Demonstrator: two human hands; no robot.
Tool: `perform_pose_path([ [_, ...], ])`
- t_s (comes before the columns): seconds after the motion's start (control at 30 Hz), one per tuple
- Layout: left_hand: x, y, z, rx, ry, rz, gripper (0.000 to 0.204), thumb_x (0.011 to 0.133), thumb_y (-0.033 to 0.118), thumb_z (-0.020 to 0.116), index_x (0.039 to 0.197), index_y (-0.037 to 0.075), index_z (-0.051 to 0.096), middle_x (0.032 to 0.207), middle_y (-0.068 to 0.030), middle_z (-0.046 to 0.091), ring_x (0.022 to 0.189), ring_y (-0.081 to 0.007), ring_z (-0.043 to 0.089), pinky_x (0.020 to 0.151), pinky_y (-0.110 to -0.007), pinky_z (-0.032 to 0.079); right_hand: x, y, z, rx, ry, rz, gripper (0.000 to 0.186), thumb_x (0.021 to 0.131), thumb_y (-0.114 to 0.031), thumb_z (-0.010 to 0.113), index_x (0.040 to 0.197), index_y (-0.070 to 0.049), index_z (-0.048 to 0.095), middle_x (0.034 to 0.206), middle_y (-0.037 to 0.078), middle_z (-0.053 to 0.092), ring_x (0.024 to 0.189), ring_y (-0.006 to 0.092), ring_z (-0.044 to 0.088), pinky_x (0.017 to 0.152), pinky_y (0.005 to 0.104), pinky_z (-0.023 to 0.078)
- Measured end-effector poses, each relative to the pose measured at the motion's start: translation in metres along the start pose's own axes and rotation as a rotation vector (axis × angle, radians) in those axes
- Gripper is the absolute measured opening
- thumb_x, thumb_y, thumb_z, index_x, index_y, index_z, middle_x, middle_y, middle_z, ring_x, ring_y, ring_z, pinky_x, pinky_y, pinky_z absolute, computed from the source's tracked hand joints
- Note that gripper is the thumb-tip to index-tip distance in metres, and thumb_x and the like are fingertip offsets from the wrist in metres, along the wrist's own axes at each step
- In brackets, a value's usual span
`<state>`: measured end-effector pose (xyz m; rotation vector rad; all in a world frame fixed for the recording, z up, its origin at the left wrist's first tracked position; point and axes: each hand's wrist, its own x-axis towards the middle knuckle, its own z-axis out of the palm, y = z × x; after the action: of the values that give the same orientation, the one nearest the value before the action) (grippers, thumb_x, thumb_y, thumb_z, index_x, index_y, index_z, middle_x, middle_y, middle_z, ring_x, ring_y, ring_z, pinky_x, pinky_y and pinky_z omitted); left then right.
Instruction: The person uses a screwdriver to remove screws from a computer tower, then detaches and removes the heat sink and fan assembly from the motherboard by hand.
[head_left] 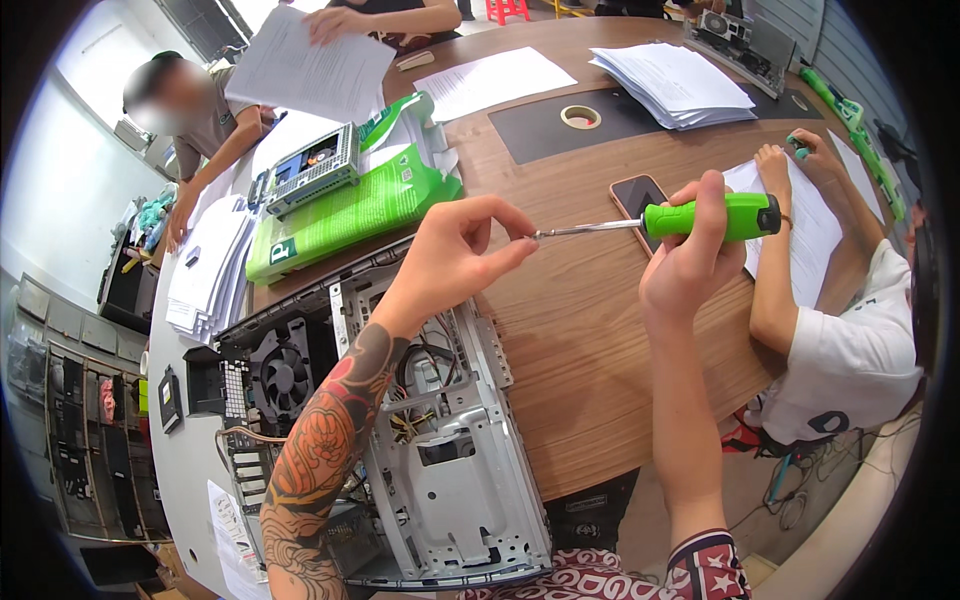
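Along the surface's (585,400) left edge lie papers (208,268), and just to their right is a green bag (345,222) with a metal drive unit (318,165) resting on it. The open case (450,500) fills the surface from that side to the near edge, its fan (283,375) showing in the left part and wires in the middle, partly behind the tattooed forearm. The left hand (462,243) is above the case's far right corner, its grip narrow: thumb and forefinger come together at the tip of the screwdriver (672,219); whether they pinch a small screw there I cannot tell. The screwdriver is held nearly level above the middle of the surface, tip to the left. Beyond its handle, a phone (632,188) lies on the surface. The right hand (688,265) has its grip closed around the green handle. Near the right edge, a co-worker's hands (775,168) are over a sheet. The step in hand looks like fitting or checking something at the tip, away from the case; the next move probably calls for keeping the shaft steady while the left fingers let go.
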<state>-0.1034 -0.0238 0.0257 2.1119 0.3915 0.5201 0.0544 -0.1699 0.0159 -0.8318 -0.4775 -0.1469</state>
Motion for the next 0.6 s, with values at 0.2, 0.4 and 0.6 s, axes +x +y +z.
perform_pose_path([
  [0.2,-0.0007,-0.0006,0.0025,0.002,0.022,0.025,0.012,0.089,0.009,0.080,0.099,0.005,0.076,0.065,0.0110,0.041,0.059,-0.0009,0.029,0.053,-0.024,0.021,0.0022,-0.0001,0.0000,0.004,0.008,0.019,0.033,0.097,-0.029,0.072,0.078,-0.005,0.062,0.071,0.002,0.058,0.055,0.0070,0.049,0.048,0.0216,0.030],
  [0.4,0.0015,-0.0005,0.0048,-0.022,0.053,0.069,0.014,0.084,0.005,0.078,0.098,0.005,0.077,0.067,0.0053,0.049,0.055,-0.0037,0.029,0.051,-0.026,0.024,0.0023,0.0005,0.0012,0.001,0.015,0.020,0.033,0.098,-0.029,0.072,0.077,-0.006,0.062,0.072,0.002,0.058,0.054,0.0070,0.048,0.047,0.0215,0.030],
  [0.6,0.0000,0.0014,0.0042,0.004,0.041,0.069,0.013,0.089,0.008,0.078,0.101,0.005,0.076,0.064,0.0112,0.039,0.057,-0.0006,0.028,0.052,-0.024,0.020,0.0033,-0.0015,-0.0007,-0.011,-0.013,0.013,0.034,0.098,-0.029,0.072,0.076,-0.006,0.061,0.071,0.001,0.057,0.053,0.0065,0.047,0.047,0.0215,0.029],
])
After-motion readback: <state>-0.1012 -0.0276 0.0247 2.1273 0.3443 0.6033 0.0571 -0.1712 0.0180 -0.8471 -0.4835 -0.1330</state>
